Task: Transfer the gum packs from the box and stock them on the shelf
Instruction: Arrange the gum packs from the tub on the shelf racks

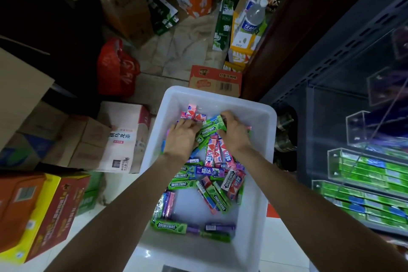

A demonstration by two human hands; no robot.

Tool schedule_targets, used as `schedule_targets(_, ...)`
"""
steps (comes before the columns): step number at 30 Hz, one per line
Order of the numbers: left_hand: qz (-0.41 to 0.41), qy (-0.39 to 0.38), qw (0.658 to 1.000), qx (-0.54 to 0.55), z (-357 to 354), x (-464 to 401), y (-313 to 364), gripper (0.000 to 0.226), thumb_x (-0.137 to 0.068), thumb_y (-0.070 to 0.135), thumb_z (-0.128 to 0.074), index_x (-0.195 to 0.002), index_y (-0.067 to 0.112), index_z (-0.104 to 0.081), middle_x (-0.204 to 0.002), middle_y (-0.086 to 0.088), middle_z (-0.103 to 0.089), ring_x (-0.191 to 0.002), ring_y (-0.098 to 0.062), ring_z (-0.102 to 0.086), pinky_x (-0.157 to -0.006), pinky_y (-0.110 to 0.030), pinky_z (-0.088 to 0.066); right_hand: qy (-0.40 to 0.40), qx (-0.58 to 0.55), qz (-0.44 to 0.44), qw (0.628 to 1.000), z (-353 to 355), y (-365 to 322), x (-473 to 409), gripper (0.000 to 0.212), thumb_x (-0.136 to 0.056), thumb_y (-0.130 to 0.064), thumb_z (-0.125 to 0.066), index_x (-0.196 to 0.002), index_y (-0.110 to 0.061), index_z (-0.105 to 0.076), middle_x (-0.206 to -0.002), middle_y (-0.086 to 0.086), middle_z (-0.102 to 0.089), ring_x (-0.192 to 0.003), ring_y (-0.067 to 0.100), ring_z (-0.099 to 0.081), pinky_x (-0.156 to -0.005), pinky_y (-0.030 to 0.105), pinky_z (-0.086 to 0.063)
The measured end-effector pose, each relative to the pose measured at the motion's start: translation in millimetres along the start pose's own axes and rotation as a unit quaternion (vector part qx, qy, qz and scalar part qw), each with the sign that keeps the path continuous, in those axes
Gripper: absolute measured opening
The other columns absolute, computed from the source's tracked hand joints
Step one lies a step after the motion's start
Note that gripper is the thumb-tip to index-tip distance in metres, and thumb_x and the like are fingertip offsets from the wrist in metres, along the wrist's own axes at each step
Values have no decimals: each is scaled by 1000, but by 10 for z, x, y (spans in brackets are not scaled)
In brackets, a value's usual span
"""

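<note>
Gathering step: right hand (234, 133) grips green Doublemint gum packs (213, 127) in the white plastic box (268, 139); left hand (182, 137) presses flat beside. Next, lift them rightward to the clear acrylic shelf (364, 168).

White box (262, 161), green gum packs (180, 184)

Pale glossy floor tiles (284, 243) are reflecting a light source near the bottom of the scene. Far left is lying in deep shadow. Brown cardboard cartons (123, 4) are standing stacked at far left; a red plastic bag (117, 68) is sitting on the floor beside them. An orange-and-yellow carton (42, 210) is resting at near left, a white printed carton (123, 139) just beyond it. Green cases (223, 26) and two clear bottles (254, 13) are leaning at far centre against a dark wooden panel (287, 28).
</note>
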State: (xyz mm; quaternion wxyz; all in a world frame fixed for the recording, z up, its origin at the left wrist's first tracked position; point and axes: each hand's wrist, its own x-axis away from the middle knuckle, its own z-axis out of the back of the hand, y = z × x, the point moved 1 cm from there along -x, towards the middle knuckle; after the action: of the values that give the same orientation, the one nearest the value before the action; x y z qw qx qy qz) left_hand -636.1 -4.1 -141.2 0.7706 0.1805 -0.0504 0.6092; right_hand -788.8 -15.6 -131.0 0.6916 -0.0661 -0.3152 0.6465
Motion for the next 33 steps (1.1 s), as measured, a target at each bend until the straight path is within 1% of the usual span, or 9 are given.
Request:
schedule_targets(4, -6, -5, 1000, -5, -49, 29, -24, 59, -92, 27, -54, -146, 32, -30, -140, 3, -42, -129, -20, -34, -101, -32, -28, 0, -38, -28, 999, -6, 38, 14, 42, -87, -10, -63, -126, -12, -46, -124, 11, -56, -114, 27, -54, -96, 35, -43)
schedule_targets(9, -16, 2, 1000, -20, -116, 48, -1, 61, -94, 28, -53, -148, 35, -25, -131, 5, -50, -122, -19, -37, -96, -32, -30, -34, -15, -52, 998, 13, 84, 44, 34, -89, -16, -62, -119, -5, -53, -116, 14, -62, -110, 28, -56, -94, 33, -42)
schedule_targets(14, 1, 35, 998, 53, -86, 68, 14, 60, -87, 20, -64, -140, 31, -40, -127, 5, -58, -120, -20, -43, -94, -32, -30, -18, -63, -64, 996, 37, 50, 63, 28, -88, -16, -64, -112, -5, -57, -109, 14, -65, -102, 29, -61, -91, 36, -47)
schedule_targets(16, -17, 32, 998, 54, -86, 65, 17, 63, -86, 15, -64, -141, 29, -39, -130, 4, -56, -122, -19, -42, -95, -31, -29, -8, -69, -75, 995, 46, 47, 70, 28, -88, -17, -64, -112, -3, -58, -110, 14, -65, -103, 29, -61, -88, 33, -45)
schedule_targets(19, -82, 1, 996, -22, -81, 46, 55, 73, -84, 6, -61, -146, 26, -28, -141, 3, -47, -129, -18, -36, -102, -30, -25, 7, -78, -92, 993, 101, 47, 118, 30, -87, -17, -64, -114, -2, -60, -113, 15, -65, -105, 29, -61, -87, 30, -43)
schedule_targets(25, -76, -25, 993, -92, -81, -50, 22, 37, -91, 18, -54, -127, 24, -47, -129, 2, -55, -124, -20, -39, -101, -34, -27, 28, -51, -82, 995, 220, 29, 267, 26, -91, -18, -59, -111, -1, -59, -107, 15, -67, -96, 27, -63, -72, 20, -38)
schedule_targets(29, -94, -60, 989, -99, -91, -49, 0, 38, -92, 22, -55, -129, 26, -49, -130, 0, -51, -125, -21, -36, -103, -36, -26, 29, -56, -94, 994, 232, 8, 328, 29, -92, -20, -59, -113, 1, -58, -108, 17, -66, -98, 29, -63, -78, 27, -43)
schedule_targets(31, -92, -68, 989, -91, -87, -48, 9, 36, -92, 22, -55, -128, 23, -49, -130, -3, -50, -125, -23, -36, -103, -37, -27, 30, -63, -101, 992, 228, 17, 349, 30, -92, -20, -59, -113, 0, -57, -109, 16, -66, -97, 28, -62, -72, 20, -40)
schedule_targets(33, -91, -69, 990, -81, -98, -43, 22, 36, -92, 22, -55, -127, 21, -48, -127, -5, -52, -124, -25, -37, -102, -39, -29, 35, -81, -109, 990, 218, 27, 368, 29, -91, -18, -60, -114, -1, -57, -106, 15, -66, -85, 23, -61, -60, 11, -33)
